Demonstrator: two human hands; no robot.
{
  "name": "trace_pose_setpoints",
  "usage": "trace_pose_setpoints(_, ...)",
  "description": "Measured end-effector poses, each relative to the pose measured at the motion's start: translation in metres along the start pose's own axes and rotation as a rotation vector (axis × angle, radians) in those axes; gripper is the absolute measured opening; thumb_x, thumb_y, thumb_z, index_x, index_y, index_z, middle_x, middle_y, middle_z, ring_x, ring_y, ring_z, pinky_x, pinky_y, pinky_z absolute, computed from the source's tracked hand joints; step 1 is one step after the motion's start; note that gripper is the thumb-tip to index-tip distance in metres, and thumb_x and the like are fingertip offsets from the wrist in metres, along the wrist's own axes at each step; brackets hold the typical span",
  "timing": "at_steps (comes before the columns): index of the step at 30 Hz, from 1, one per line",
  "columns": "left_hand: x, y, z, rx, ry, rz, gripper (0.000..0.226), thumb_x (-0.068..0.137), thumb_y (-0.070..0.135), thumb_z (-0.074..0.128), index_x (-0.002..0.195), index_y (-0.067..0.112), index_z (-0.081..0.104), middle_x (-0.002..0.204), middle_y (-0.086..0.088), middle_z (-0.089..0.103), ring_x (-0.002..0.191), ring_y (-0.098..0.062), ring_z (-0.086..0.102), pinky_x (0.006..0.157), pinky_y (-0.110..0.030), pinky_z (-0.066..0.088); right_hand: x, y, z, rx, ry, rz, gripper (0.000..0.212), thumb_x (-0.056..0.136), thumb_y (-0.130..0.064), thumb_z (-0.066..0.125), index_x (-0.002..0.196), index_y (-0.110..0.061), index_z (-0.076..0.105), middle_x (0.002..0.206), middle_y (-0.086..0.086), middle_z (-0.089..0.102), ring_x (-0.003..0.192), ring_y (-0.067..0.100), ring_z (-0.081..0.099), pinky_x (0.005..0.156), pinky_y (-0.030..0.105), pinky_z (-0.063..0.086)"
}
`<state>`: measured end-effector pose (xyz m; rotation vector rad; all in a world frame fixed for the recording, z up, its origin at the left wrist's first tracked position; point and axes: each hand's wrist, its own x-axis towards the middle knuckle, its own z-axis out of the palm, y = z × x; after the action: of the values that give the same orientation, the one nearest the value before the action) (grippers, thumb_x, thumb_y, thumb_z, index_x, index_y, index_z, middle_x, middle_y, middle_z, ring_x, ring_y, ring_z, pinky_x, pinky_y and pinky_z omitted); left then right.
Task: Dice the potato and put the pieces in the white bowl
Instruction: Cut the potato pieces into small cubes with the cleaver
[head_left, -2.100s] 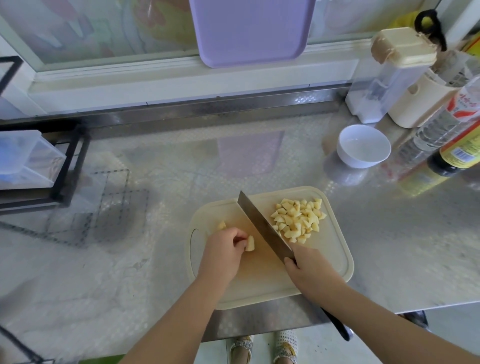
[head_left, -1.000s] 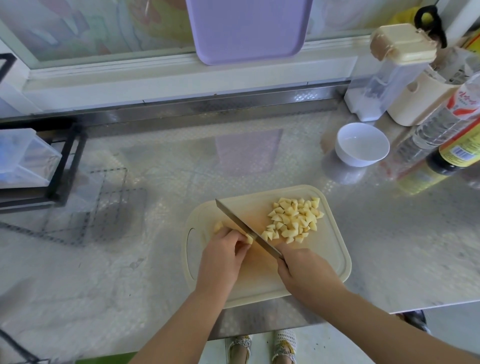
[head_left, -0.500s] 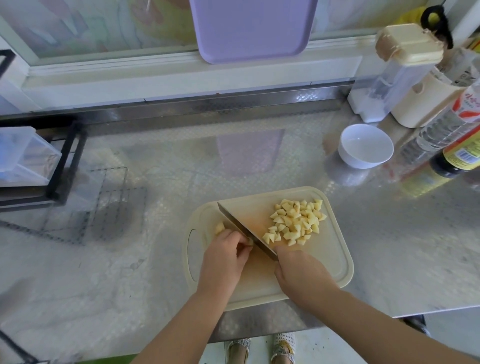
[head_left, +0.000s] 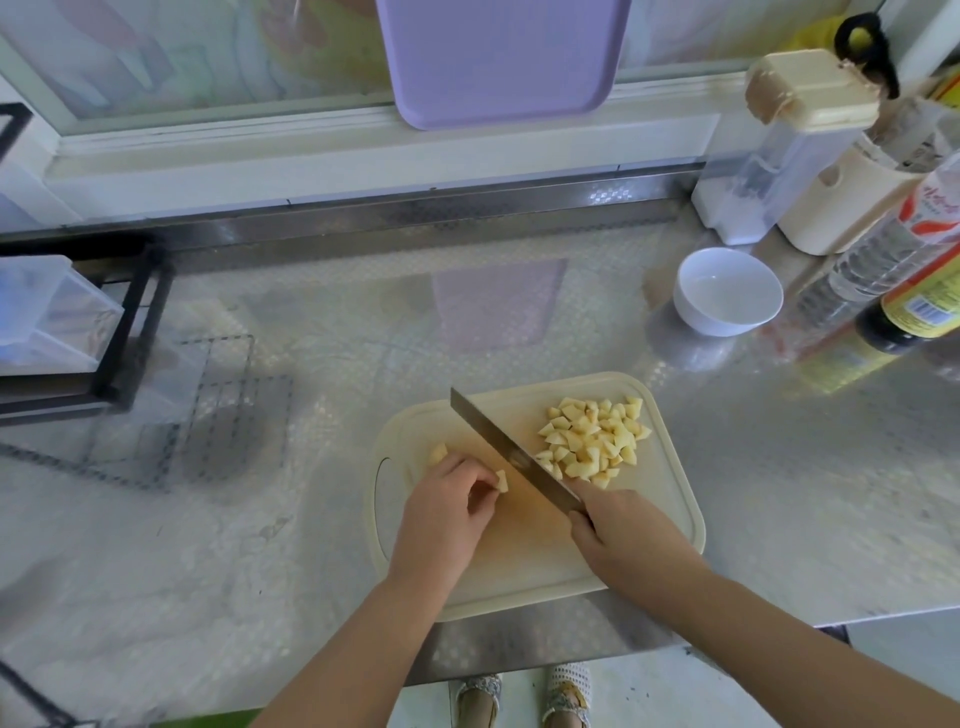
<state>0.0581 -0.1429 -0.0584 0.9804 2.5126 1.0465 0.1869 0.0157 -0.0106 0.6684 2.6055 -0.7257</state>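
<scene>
The fingers (head_left: 482, 493) of the left hand (head_left: 441, 519) are curled in tight and pinch one small bit of potato (head_left: 501, 480) on the cutting board (head_left: 519, 566). Half a second ago the knife (head_left: 511, 452) was pressed right up against those fingers; now it has slid a little to the right, and the bit shows on its own. So that cut looks done and very little is left to chop. Another loose bit (head_left: 437, 453) lies just past the left hand. The right hand (head_left: 623, 535) is wrapped round the knife handle, with the blade lying between the small bit and the big pile of diced pieces (head_left: 592, 441). The white bowl (head_left: 722, 319) sits well apart on the bench (head_left: 519, 322), with no potato in it yet.
</scene>
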Motion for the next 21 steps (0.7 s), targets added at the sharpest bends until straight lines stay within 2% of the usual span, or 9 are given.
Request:
trace_pose_setpoints(4,0.0005,-0.0011,0.0006,0.013,0.016,0.021,0.011,0.082,0.014,0.075,0.087,0.022,0.07,0.097,0.016,0.06,0.078,-0.003,0.061,0.069,-0.028,0.055,-0.0022,-0.0041,-0.0044,-0.011,-0.013,-0.054,0.026,0.103,-0.027,0.037,0.123,-0.027,0.053,0.079,-0.009,0.052,0.074,0.014,0.056,0.068,0.031,0.05)
trace_pose_setpoints(10,-0.0005,-0.0017,0.0034,0.028,0.014,0.032,0.01,0.083,0.014,0.075,0.09,0.021,0.071,0.103,0.013,0.06,0.081,-0.006,0.064,0.071,-0.031,0.057,-0.0059,-0.0079,-0.0013,-0.034,-0.02,-0.049,0.015,0.103,-0.03,0.037,0.108,-0.024,0.05,0.079,-0.005,0.053,0.075,0.017,0.059,0.067,0.033,0.051)
trace_pose_setpoints(21,0.0003,0.0011,0.0021,0.048,0.033,0.019,0.011,0.082,0.015,0.075,0.084,0.021,0.066,0.095,0.014,0.061,0.074,-0.005,0.061,0.063,-0.026,0.053,-0.0051,-0.0084,0.0021,-0.053,-0.029,-0.037,0.017,0.104,-0.031,0.036,0.11,-0.024,0.049,0.079,-0.003,0.054,0.074,0.018,0.06,0.067,0.036,0.053)
